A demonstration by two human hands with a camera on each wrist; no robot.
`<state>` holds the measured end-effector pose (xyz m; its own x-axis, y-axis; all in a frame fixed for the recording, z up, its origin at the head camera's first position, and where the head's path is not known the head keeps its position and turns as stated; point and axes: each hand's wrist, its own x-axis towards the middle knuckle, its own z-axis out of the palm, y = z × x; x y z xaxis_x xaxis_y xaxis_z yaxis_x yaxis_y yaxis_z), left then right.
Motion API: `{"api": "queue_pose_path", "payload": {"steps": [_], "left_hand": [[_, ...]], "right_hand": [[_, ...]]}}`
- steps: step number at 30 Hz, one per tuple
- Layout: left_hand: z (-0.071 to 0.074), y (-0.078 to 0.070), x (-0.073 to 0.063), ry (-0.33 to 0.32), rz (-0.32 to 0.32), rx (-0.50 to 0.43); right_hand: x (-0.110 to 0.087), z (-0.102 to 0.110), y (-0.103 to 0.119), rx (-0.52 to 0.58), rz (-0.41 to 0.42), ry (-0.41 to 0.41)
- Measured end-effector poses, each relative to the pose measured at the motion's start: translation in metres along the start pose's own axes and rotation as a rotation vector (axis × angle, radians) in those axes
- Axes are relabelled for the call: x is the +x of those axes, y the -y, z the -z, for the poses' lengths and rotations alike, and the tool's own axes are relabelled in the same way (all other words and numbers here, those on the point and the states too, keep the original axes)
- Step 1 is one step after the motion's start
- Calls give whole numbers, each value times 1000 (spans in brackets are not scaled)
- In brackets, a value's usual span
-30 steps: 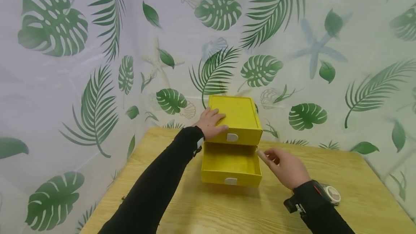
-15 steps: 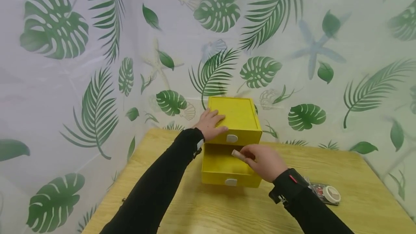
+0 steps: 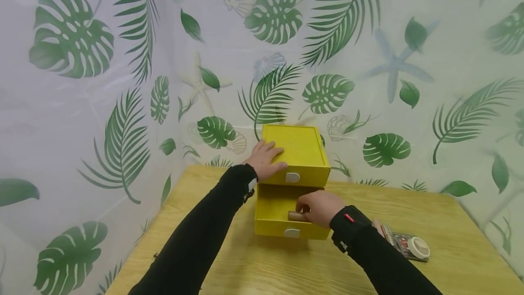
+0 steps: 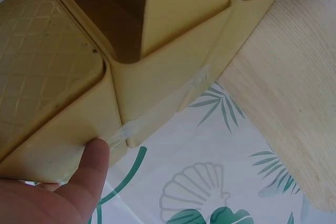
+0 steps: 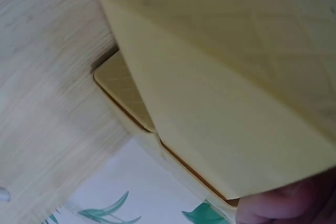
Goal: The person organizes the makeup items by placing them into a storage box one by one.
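A small yellow drawer cabinet (image 3: 294, 147) with white pulls stands near the back of the table, its middle drawer front closed. The lower drawer (image 3: 270, 227) is pulled out. My left hand (image 3: 266, 160) rests on the cabinet's top left edge, fingers spread; in the left wrist view its thumb (image 4: 94, 166) touches the cabinet. Inside the pulled-out drawer, my right hand (image 3: 323, 206) pinches a small pale brownish tube (image 3: 297, 216), low near the drawer's front. The right wrist view shows the drawer wall (image 5: 210, 114) hiding most of that hand and the tube.
On the wooden table (image 3: 254, 267), right of the right forearm, lie a flat clear case with reddish contents (image 3: 403, 242), a round pale disc (image 3: 418, 247) and thin stick-like items (image 3: 386, 233). A leaf-patterned sheet (image 3: 352, 22) hangs behind and at the left.
From beside the cabinet, my right hand has moved left over the lower drawer and then down into it, carrying the tube. The left hand stays on the cabinet.
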<state>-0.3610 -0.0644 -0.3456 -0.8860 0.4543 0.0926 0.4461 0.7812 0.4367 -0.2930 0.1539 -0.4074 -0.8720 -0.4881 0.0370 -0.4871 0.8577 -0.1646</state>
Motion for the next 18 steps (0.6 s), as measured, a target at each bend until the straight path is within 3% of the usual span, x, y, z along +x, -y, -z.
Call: {"api": "queue_pose_path", "payload": {"steps": [12, 16, 18], "left_hand": [[-1, -1, 1, -2, 2, 2], [-1, -1, 0, -2, 2, 5], [-1, -1, 0, 1, 3, 6]], "right_hand": [[3, -4, -1, -52, -31, -20], [0, -3, -4, -15, -12, -52], [-2, -2, -8, 56, -1, -55]]}}
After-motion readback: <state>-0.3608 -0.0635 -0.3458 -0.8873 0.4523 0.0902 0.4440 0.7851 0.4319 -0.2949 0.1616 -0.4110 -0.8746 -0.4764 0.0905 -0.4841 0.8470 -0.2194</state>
